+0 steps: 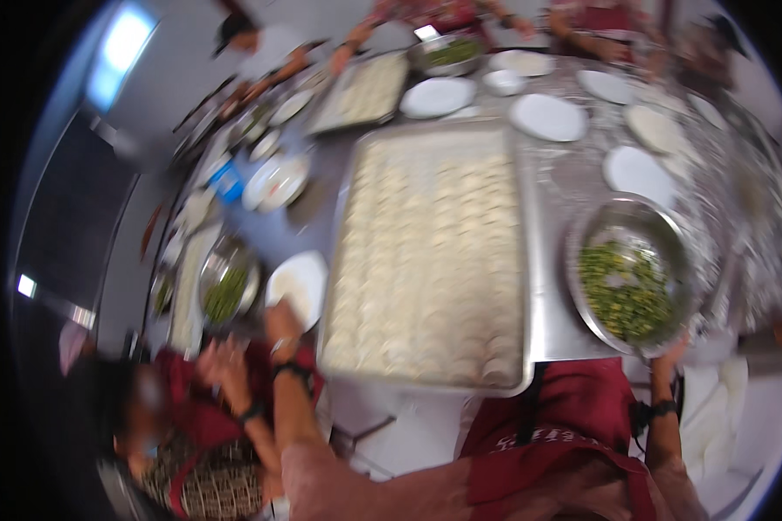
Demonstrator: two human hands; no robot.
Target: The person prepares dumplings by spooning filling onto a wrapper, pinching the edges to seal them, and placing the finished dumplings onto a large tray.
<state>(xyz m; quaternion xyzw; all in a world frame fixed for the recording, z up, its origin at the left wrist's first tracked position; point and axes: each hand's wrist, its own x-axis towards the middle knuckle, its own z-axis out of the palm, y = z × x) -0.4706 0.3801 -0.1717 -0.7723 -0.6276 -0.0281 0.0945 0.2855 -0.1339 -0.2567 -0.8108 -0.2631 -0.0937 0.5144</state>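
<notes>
My left hand (283, 323) reaches to the near edge of a white plate (307, 273) that bears pale, flat dough pieces. Its fingers are blurred, so whether they grip anything cannot be told. My right hand (671, 353) is at the near rim of a steel bowl (683, 260) at the table's edge, partly hidden beneath it; its grip is unclear. Chopped green filling with yellow bits (622, 290) lies in that bowl. Between my hands, a large metal tray (528, 260) holds rows of pale dumplings (423, 260) and projects over the table's near edge.
A co-worker (202, 417) sits close on the left, hands raised near my left arm. A smaller steel bowl (254, 286) of greens stands beyond. White plates (549, 117), another dumpling tray (365, 91) and a blue container (227, 181) are on the metal table (554, 319). Several people work across it.
</notes>
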